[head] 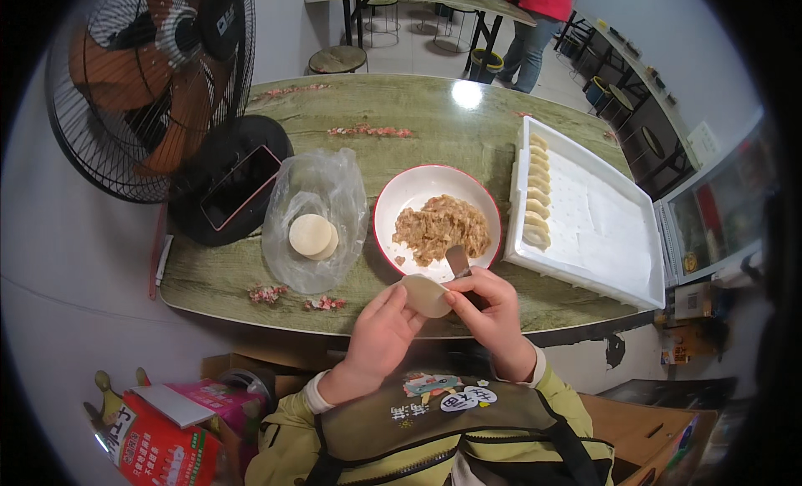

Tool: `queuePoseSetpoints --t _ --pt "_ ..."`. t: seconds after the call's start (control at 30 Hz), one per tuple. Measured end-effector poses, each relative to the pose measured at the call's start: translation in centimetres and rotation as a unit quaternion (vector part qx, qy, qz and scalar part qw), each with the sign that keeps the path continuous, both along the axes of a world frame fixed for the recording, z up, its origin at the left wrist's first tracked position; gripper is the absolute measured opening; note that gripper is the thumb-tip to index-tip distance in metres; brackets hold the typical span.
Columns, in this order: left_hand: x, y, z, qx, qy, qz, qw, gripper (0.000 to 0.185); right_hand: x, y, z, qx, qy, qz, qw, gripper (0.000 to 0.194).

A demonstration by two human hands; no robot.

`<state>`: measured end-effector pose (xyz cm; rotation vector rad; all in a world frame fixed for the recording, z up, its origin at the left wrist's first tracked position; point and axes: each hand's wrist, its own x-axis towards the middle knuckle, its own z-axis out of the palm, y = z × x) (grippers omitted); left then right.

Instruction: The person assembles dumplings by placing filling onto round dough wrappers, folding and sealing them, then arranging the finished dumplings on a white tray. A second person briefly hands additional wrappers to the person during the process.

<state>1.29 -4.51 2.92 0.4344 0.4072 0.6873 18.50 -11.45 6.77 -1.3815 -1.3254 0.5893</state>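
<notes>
A round dumpling wrapper (pixel 427 297) lies between my two hands, at the near rim of a white bowl. My left hand (pixel 383 323) supports it from the left, fingers beneath and thumb at its edge. My right hand (pixel 492 307) pinches its right edge and also holds a flat metal spatula (pixel 458 260), blade pointing up over the bowl. Minced filling (pixel 443 228) is heaped in the red-rimmed bowl (pixel 391 194). To the left, a small stack of wrappers (pixel 311 235) rests on a clear plastic bag (pixel 341 179). Filled dumplings (pixel 537 191) stand in a column along the left side of a white tray (pixel 595 276).
A large fan (pixel 156 78) stands at the left, with a phone (pixel 241 186) on its black base. The green table (pixel 432 122) has a curved near edge. Open cardboard boxes (pixel 645 429) and a red package (pixel 166 448) are below it. Another person (pixel 532 34) stands beyond the table.
</notes>
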Motion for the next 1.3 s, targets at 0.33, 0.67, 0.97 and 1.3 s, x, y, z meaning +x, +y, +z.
queuePoseSetpoints --t 0.33,0.67,0.97,1.3 --pt "-2.4 -0.4 0.3 -0.117 -0.094 -0.098 0.984 0.047 1.6 0.5 4.4 -0.070 -0.131 0.106 0.983 0.030" --pt "-1.2 -0.3 -2.1 -0.195 -0.071 -0.100 0.973 0.043 1.8 3.0 3.1 -0.158 -0.518 -0.092 0.836 0.037" --pt "1.5 1.1 0.9 -0.204 -0.111 -0.026 0.972 0.046 1.7 1.8 4.2 -0.191 -0.518 -0.001 0.834 0.031" --pt "2.0 1.7 1.8 -0.188 -0.098 -0.008 0.977 0.046 -0.1 -1.6 1.9 -0.069 -0.408 0.013 0.910 0.047"
